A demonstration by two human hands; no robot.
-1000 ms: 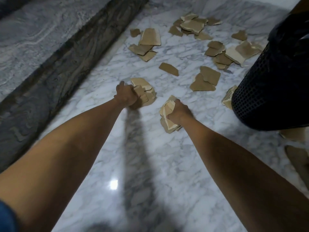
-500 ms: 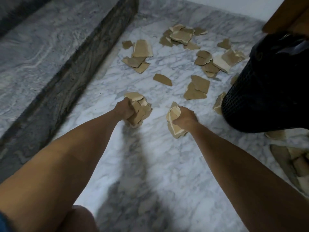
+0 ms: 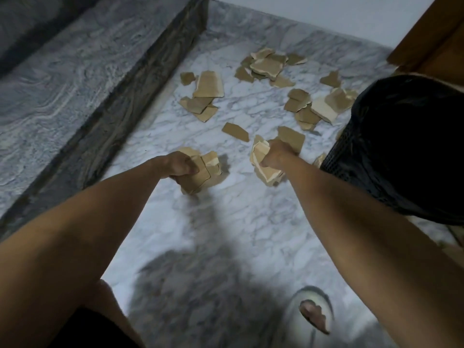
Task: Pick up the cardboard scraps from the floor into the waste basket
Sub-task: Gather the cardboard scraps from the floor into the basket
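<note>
My left hand [image 3: 179, 165] is closed around a thick bundle of brown cardboard scraps [image 3: 203, 174], held above the white marble floor. My right hand [image 3: 275, 154] grips a second bundle of scraps [image 3: 263, 169], just left of the black mesh waste basket [image 3: 391, 156]. The basket stands at the right, lined with a dark bag. Several loose cardboard scraps [image 3: 266, 65] lie scattered on the floor further ahead, with one single piece [image 3: 235, 131] between the two hands and the far piles.
A dark raised marble step [image 3: 120, 101] runs along the left side. A brown wooden door or frame [image 3: 431, 43] stands at the top right. My foot in a pale sandal [image 3: 312, 315] rests at the bottom right, my knee [image 3: 103, 297] at the bottom left.
Both hands have lifted their scrap bundles off the floor. The right hand has moved toward the basket. The view has risen and pulled back, bringing my foot and knee into sight.
</note>
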